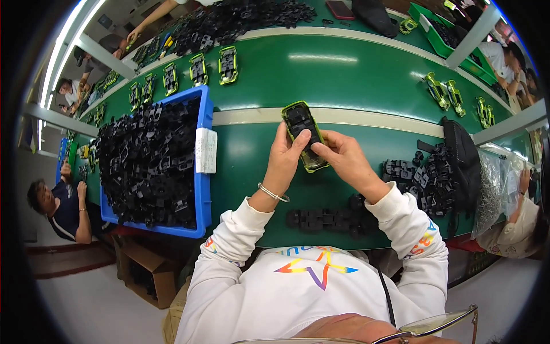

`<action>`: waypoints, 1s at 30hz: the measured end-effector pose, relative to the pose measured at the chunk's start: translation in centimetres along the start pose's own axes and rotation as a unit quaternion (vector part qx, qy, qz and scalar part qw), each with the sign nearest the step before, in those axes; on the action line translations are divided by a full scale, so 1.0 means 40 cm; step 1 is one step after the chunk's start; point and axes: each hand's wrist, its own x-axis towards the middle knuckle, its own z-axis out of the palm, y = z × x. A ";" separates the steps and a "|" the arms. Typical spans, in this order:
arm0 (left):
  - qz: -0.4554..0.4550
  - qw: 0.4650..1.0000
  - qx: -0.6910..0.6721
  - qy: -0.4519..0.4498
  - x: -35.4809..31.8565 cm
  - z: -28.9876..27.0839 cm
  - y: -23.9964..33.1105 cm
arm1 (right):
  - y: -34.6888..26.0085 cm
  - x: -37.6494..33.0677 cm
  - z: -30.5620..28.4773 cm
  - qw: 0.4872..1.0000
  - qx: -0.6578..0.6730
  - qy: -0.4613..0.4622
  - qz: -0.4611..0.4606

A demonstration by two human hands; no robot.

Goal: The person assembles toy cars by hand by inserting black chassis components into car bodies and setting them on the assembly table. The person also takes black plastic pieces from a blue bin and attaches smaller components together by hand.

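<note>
Both hands hold a lime-green toy car shell with a black insert, tilted above the green bench, its open side turned up. My left hand wraps round its left edge, with the thumb pressed on the black part. From the lower right, my right hand grips it, that thumb pressing close to the other one. Just below, along the near bench edge, lies a row of black plastic parts. More black parts are heaped to the right of my right hand.
A blue crate full of black parts stands at left. Several green-and-black car shells line the far belt; others sit at right. A black bag and a clear bag of screws lie at right. People work on both sides.
</note>
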 end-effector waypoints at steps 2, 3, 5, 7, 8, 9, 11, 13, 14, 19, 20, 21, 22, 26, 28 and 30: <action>-0.004 0.997 0.060 0.047 0.037 0.012 -0.023 | 0.011 0.009 -0.008 0.999 -0.032 0.027 -0.007; -0.009 0.998 0.006 0.055 0.055 0.018 -0.031 | 0.003 0.018 -0.014 0.996 -0.084 0.031 0.003; -0.022 0.999 -0.013 0.034 0.098 0.031 -0.025 | 0.032 0.048 -0.042 0.997 -0.069 0.038 -0.023; -0.012 0.999 -0.012 0.039 0.151 0.005 -0.034 | -0.014 0.063 -0.044 0.999 0.024 0.036 0.012; 0.003 0.999 -0.004 0.039 0.191 -0.001 -0.041 | -0.022 0.061 -0.081 0.998 0.017 0.055 0.008; 0.020 0.999 0.006 0.044 0.236 -0.014 -0.045 | -0.030 0.069 -0.115 0.998 -0.040 0.051 0.015; 0.018 0.995 0.052 0.077 0.331 -0.077 -0.046 | -0.022 0.094 -0.192 0.992 -0.110 0.056 0.004; 0.033 0.991 0.088 0.097 0.418 -0.176 -0.055 | 0.026 0.133 -0.303 0.964 -0.216 0.138 -0.074; 0.045 0.976 0.161 0.139 0.459 -0.210 -0.069 | 0.050 0.148 -0.375 0.929 -0.275 0.191 -0.154; 0.058 0.917 0.359 0.166 0.623 -0.202 -0.046 | 0.188 0.088 -0.975 0.807 -0.439 0.376 -0.124; 0.075 0.910 0.357 0.197 0.623 -0.271 -0.042 | 0.124 0.116 -0.949 0.757 -0.521 0.392 -0.049; 0.033 0.929 0.331 0.163 0.640 -0.225 -0.021 | 0.171 0.060 -1.068 0.732 -0.546 0.399 -0.087; 0.054 0.918 0.354 0.174 0.663 -0.265 -0.032 | 0.170 0.072 -1.103 0.698 -0.592 0.400 -0.040; 0.073 0.871 0.426 0.235 0.665 -0.291 -0.037 | 0.140 0.136 -1.082 0.734 -0.564 0.375 0.050; 0.070 0.843 0.478 0.237 0.665 -0.306 -0.038 | 0.139 0.155 -1.063 0.712 -0.595 0.368 0.055; 0.068 0.814 0.527 0.235 0.663 -0.310 -0.041 | 0.116 0.161 -1.049 0.724 -0.581 0.363 0.079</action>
